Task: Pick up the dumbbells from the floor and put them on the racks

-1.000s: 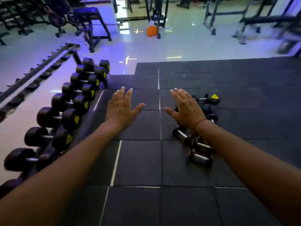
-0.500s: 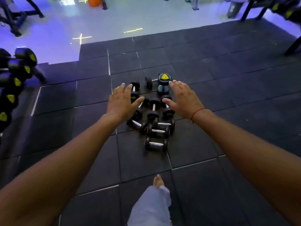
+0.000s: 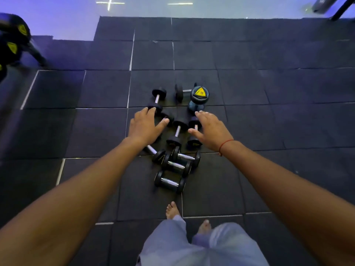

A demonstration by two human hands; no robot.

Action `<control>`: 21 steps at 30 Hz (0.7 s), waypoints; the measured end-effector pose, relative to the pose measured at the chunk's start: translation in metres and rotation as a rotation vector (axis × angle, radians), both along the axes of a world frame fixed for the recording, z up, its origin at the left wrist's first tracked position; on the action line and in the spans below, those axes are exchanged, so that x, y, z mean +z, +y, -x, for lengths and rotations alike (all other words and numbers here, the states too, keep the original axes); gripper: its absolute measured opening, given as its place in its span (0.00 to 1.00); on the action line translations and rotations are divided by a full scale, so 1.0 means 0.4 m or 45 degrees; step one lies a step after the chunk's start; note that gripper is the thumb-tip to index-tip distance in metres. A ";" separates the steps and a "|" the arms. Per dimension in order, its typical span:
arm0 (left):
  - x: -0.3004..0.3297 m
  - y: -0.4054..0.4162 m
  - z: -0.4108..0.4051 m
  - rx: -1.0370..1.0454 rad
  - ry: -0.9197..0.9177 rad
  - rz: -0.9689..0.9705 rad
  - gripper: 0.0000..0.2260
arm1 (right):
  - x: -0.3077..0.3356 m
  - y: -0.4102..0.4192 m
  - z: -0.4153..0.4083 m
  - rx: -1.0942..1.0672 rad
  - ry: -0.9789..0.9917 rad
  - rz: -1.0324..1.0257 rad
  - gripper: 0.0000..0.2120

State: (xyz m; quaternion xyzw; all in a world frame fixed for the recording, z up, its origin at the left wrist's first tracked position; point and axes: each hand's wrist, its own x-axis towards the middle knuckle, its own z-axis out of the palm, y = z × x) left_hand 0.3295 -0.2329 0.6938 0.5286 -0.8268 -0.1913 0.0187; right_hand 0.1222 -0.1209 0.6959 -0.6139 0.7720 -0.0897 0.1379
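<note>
Several small black dumbbells with chrome handles lie in a cluster on the dark rubber floor mats [image 3: 249, 131]. The nearest dumbbell [image 3: 170, 182] lies crosswise just ahead of my bare feet. A larger dumbbell with a yellow end badge [image 3: 199, 92] stands at the far side of the cluster. My left hand [image 3: 144, 126] hovers open, palm down, over the left part of the pile. My right hand [image 3: 211, 129], a red thread at its wrist, hovers open over the right part. Neither hand holds anything. The rack with black dumbbells [image 3: 13, 43] shows at the far left edge.
Pale glossy floor [image 3: 57, 14] lies beyond the mats at the top. A dark machine frame [image 3: 334, 8] pokes in at the top right corner. My bare feet [image 3: 172, 210] and pale trouser legs stand on the mats right behind the pile.
The view has swung from the rack on the left down onto the dumbbell pile. Both hands have stayed spread open and now hover lower and closer over the pile.
</note>
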 end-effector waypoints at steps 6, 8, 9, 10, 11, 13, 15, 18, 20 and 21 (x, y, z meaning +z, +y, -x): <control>-0.151 -0.041 0.009 0.351 -0.032 -0.168 0.34 | -0.179 -0.167 0.047 0.279 -0.116 -0.199 0.34; -0.248 -0.024 0.013 0.530 -0.043 -0.250 0.33 | -0.285 -0.214 0.039 0.392 -0.178 -0.288 0.33; -0.305 -0.007 0.015 0.637 -0.046 -0.307 0.32 | -0.345 -0.231 0.032 0.448 -0.209 -0.337 0.33; -0.366 0.013 0.019 0.751 -0.034 -0.372 0.32 | -0.409 -0.243 0.024 0.498 -0.236 -0.385 0.33; -0.431 0.035 0.025 0.858 -0.011 -0.448 0.32 | -0.474 -0.248 0.020 0.535 -0.260 -0.432 0.32; -0.564 0.075 0.040 1.046 0.040 -0.606 0.32 | -0.604 -0.249 0.020 0.595 -0.277 -0.525 0.31; -0.695 0.111 0.047 1.206 0.073 -0.724 0.32 | -0.736 -0.247 0.017 0.665 -0.275 -0.625 0.28; -0.894 0.153 0.047 1.368 0.110 -0.815 0.32 | -0.939 -0.251 0.011 0.691 -0.269 -0.790 0.28; -1.030 0.180 0.044 1.439 0.142 -0.859 0.31 | -1.076 -0.255 0.010 0.663 -0.274 -0.880 0.26; -1.097 0.194 0.039 1.468 0.156 -0.877 0.31 | -1.142 -0.257 0.009 0.640 -0.272 -0.915 0.25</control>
